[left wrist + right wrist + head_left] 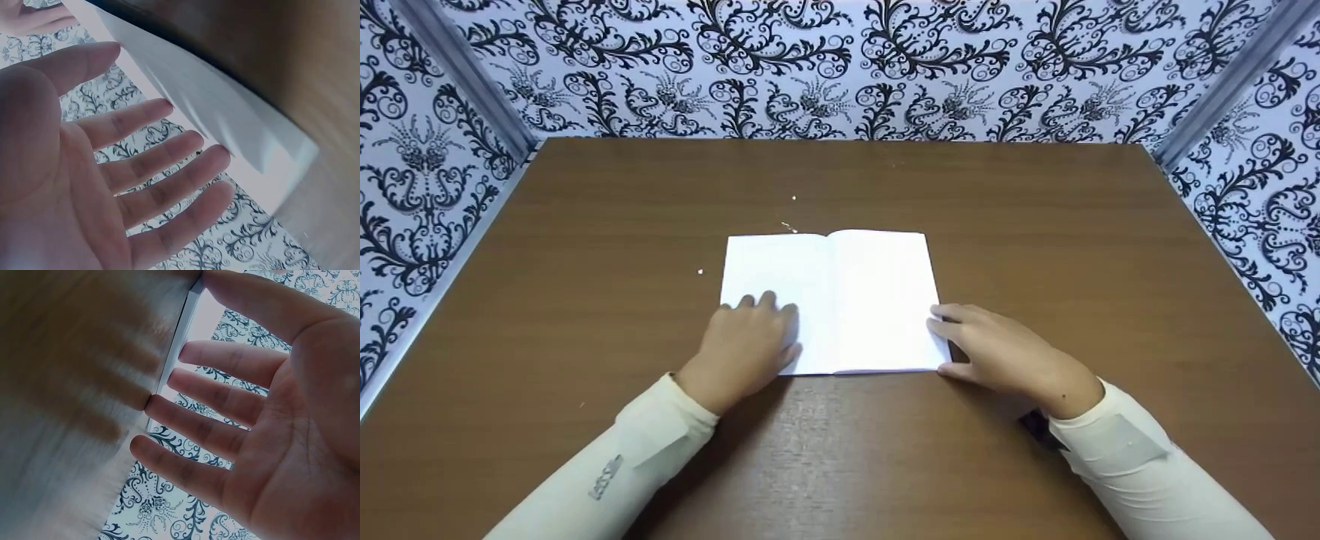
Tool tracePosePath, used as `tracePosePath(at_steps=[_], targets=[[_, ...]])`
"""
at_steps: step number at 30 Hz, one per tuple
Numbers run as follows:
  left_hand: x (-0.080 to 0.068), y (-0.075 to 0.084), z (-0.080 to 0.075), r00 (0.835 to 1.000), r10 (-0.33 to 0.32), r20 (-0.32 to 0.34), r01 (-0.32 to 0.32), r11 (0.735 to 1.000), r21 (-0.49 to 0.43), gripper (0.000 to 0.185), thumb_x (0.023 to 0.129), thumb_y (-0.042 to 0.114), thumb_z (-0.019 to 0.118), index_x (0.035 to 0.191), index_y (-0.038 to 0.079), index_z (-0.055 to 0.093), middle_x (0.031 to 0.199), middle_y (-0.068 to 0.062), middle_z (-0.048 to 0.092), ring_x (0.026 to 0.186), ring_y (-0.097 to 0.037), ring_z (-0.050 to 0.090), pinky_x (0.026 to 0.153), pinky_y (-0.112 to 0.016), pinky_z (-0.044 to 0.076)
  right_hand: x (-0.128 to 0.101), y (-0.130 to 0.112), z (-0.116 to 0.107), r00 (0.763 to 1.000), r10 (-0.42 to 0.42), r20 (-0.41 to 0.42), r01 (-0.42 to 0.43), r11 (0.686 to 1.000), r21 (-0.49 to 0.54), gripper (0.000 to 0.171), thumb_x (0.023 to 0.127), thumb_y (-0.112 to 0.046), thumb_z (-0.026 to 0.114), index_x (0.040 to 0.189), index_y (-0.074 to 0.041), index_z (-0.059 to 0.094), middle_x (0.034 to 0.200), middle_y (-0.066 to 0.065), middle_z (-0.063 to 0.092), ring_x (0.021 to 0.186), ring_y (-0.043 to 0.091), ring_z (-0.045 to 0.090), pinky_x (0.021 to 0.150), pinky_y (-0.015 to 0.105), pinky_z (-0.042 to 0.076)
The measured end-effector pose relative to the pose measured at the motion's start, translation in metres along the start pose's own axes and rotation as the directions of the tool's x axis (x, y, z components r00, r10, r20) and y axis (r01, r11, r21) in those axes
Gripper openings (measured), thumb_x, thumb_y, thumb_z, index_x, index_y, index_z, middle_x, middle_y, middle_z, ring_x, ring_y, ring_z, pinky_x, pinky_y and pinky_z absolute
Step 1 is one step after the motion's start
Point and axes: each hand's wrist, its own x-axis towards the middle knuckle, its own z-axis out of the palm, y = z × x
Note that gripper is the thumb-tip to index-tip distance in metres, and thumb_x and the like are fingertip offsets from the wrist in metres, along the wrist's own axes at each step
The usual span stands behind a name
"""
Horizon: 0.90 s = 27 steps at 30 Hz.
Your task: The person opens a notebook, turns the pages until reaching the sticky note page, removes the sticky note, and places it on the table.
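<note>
An open notebook (885,292) with blank white pages lies flat on the brown table. My left hand (748,341) rests on the lower part of its left page, fingers extended; the left wrist view shows the fingertips touching the white page (214,95). At the notebook's right edge, my right hand (1005,345) has its fingertips on the page border and its thumb by the lower right corner. The right wrist view shows those fingers (208,391) spread and fairly straight along the page edge.
The brown table (585,247) stretches around the notebook. Small white crumbs (700,271) lie beyond and to the left of it. Patterned black-and-white panels (780,67) enclose the back and both sides. A dark object (1041,429) shows under the right wrist.
</note>
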Motion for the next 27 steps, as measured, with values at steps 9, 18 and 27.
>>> tracePosePath(at_steps=[9, 18, 27], targets=[[0.024, 0.022, -0.004, 0.969, 0.000, 0.248, 0.022, 0.996, -0.086, 0.054, 0.094, 0.054, 0.059, 0.114, 0.004, 0.064, 0.096, -0.016, 0.066, 0.083, -0.034, 0.067, 0.064, -0.048, 0.056, 0.001, -0.001, -0.001, 1.000, 0.002, 0.004, -0.002, 1.000, -0.010, 0.056, 0.088, -0.024, 0.076, 0.133, 0.006, 0.060, 0.142, 0.023, 0.055, 0.131, 0.039, 0.054, 0.105, 0.051, 0.046], [0.038, 0.039, -0.006, 0.925, -0.002, 0.380, 0.047, 0.993, -0.111, 0.077, 0.093, 0.063, 0.055, 0.149, 0.011, 0.046, 0.141, -0.018, 0.058, 0.119, -0.042, 0.062, 0.090, -0.055, 0.054, 0.000, 0.000, -0.001, 1.000, 0.006, 0.003, -0.006, 1.000, -0.004, 0.055, 0.087, -0.024, 0.077, 0.131, 0.006, 0.061, 0.141, 0.023, 0.056, 0.130, 0.039, 0.055, 0.104, 0.051, 0.046], [0.048, 0.050, -0.009, 0.901, 0.017, 0.434, 0.012, 0.998, -0.063, 0.094, 0.084, 0.073, 0.059, 0.153, 0.012, 0.040, 0.148, -0.024, 0.049, 0.127, -0.047, 0.056, 0.096, -0.056, 0.052, -0.001, 0.001, -0.002, 1.000, 0.009, 0.003, -0.009, 1.000, -0.013, 0.055, 0.087, -0.025, 0.078, 0.130, 0.006, 0.062, 0.140, 0.024, 0.057, 0.129, 0.039, 0.055, 0.103, 0.052, 0.047]])
